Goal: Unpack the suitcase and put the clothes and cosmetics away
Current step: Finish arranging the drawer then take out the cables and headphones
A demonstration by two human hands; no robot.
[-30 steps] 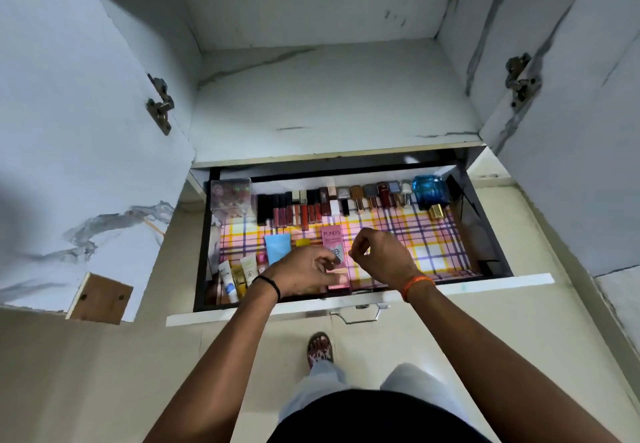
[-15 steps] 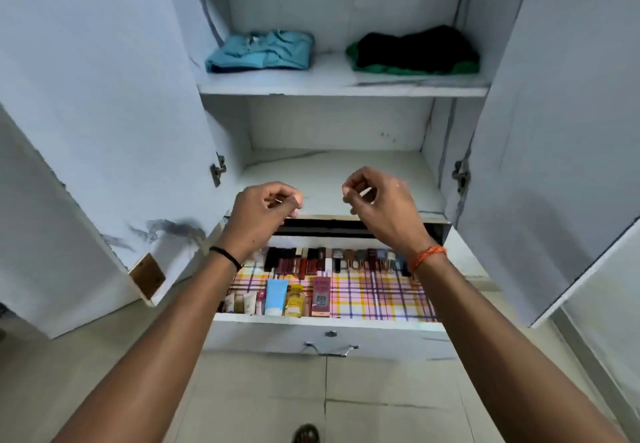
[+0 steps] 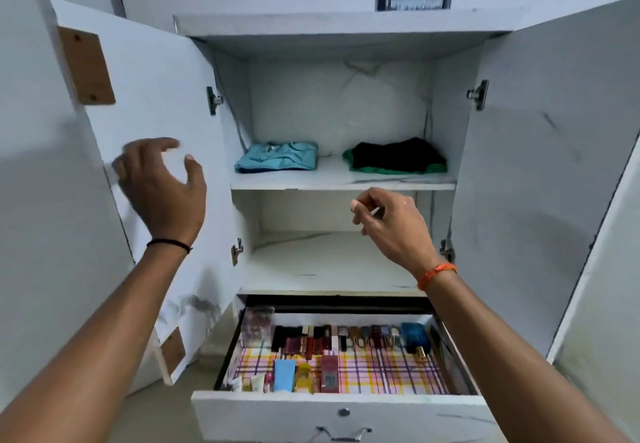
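One legible label: "BB" on pink tube (image 3: pixel 328 377).

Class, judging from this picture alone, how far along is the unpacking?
Done: folded blue garment and black garment lie on the upper shelf; cosmetics line the open drawer. In hand: nothing; left hand and right hand are raised. Left: drawer open; suitcase unseen.

Open drawer (image 3: pixel 341 408) at cupboard base, lined with plaid paper. Along drawer's back wall: row of lipsticks and small bottles (image 3: pixel 332 337), blue perfume bottle (image 3: pixel 414 335) at right end. Front left of drawer: light-blue tube (image 3: pixel 284 375), pink box (image 3: pixel 329 377). Shelf well above drawer: folded light-blue garment (image 3: pixel 277 162), folded black-and-green garment (image 3: pixel 398 156).
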